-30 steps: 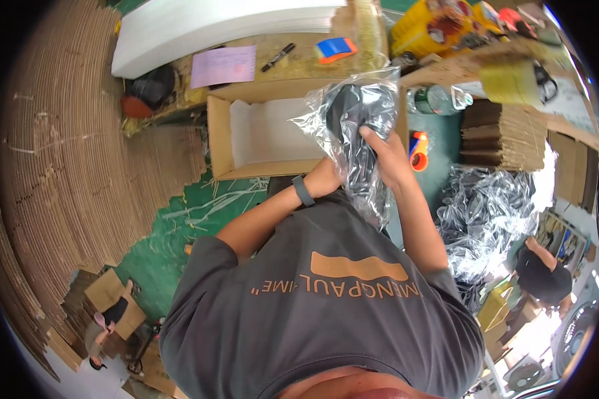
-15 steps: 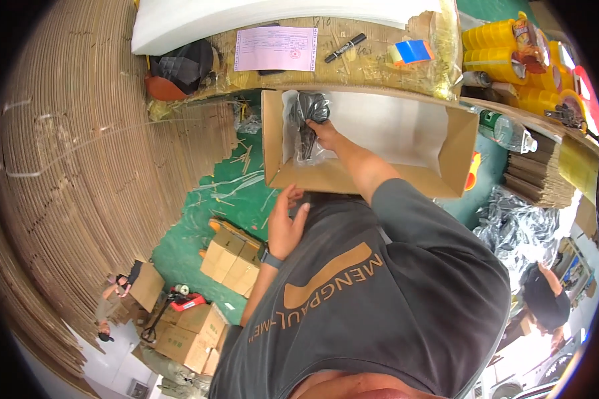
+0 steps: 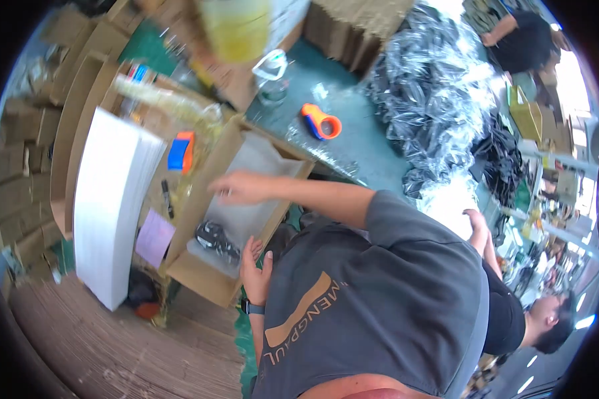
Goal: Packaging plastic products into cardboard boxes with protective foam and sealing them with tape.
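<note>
Currently, bundle: black item in crinkled clear plastic film (image 3: 217,241), lying low at the left end of the carton; its shape is hard to make out under the glare.
Carton: long, open-topped brown cardboard box (image 3: 203,282), walls upright, presumably so that they fence in the contents.
Lining: thin white sheet (image 3: 256,163) beneath the bundle and up the carton wall, probably as padding against scuffs.
Right hand: bare, motion-blurred (image 3: 236,187), above the lining and apart from the bundle; grip loosely extended, nothing visible in it.
Left hand: bare (image 3: 255,266), at the carton's near wall, grip spread with thumb well away from fingers, holding nothing visible; perhaps steadying the wall, though contact cannot be confirmed.
Tape dispenser: orange-and-blue plastic (image 3: 321,123), on the teal surface (image 3: 373,159) just beyond the carton's right end, seemingly parked within reach.
Marker: slim black pen (image 3: 168,199), beside the pink paper sheet (image 3: 155,237), likely kept together for writing.
</note>
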Tool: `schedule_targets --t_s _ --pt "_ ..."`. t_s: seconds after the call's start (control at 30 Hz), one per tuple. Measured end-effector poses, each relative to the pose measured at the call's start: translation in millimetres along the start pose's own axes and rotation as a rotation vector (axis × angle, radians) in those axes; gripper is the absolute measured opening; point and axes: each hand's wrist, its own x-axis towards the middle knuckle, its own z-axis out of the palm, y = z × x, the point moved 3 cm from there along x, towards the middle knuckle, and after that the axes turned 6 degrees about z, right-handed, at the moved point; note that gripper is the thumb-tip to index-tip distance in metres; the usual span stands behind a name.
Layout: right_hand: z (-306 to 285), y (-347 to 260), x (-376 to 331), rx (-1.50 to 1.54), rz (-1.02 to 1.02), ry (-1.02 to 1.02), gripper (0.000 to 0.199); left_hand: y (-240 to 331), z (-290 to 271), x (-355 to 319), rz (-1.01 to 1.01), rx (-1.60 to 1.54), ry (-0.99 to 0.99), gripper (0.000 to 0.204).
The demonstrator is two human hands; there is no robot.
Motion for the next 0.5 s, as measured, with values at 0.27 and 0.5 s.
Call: schedule_targets --t_s 0.27,0.5 --pt "-524 76 -387 -1.159 0.787 1.228 0.045 119 136 88 0.264 0.217 -0.347 0.054" --pt "-612 173 -520 -1.331 1.007 0.637 0.082 191 231 132 0.432 0.442 -0.516 0.052"
